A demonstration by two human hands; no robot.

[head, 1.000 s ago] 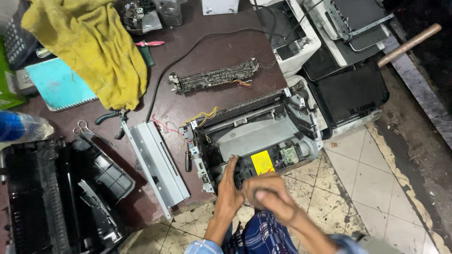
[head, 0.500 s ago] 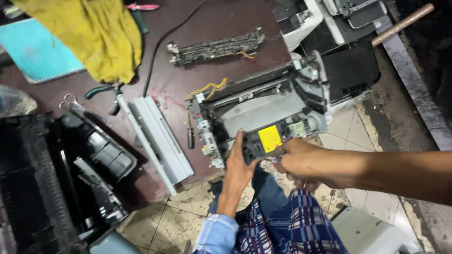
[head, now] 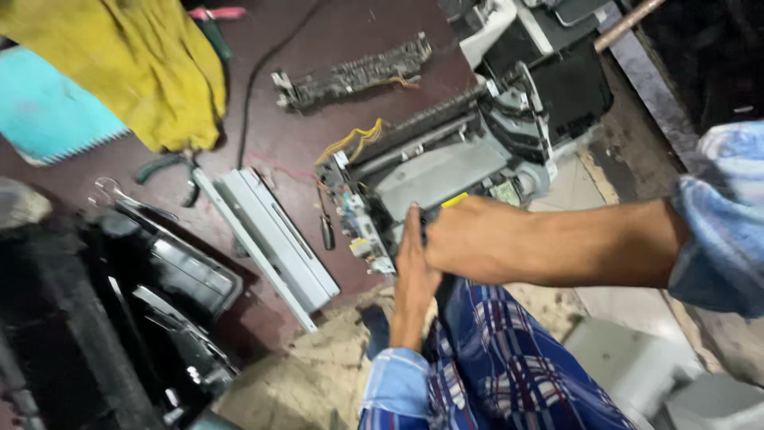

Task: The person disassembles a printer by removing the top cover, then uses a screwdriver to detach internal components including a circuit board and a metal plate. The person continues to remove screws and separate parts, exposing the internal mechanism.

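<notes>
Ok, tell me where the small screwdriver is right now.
In the head view, the screwdriver lies on the dark table, between the grey metal panel and the opened printer chassis, just left of the left hand.

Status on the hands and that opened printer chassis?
Left hand flat against printer chassis front edge. Right hand covers the yellow-labelled module; grip hidden. Screwdriver lies just left, apart from both.

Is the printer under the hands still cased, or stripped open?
Stripped open. The printer has no outer covers: its grey inner plate, roller and yellow wires lie bare. Both the left hand and right hand rest on its near edge.
</notes>
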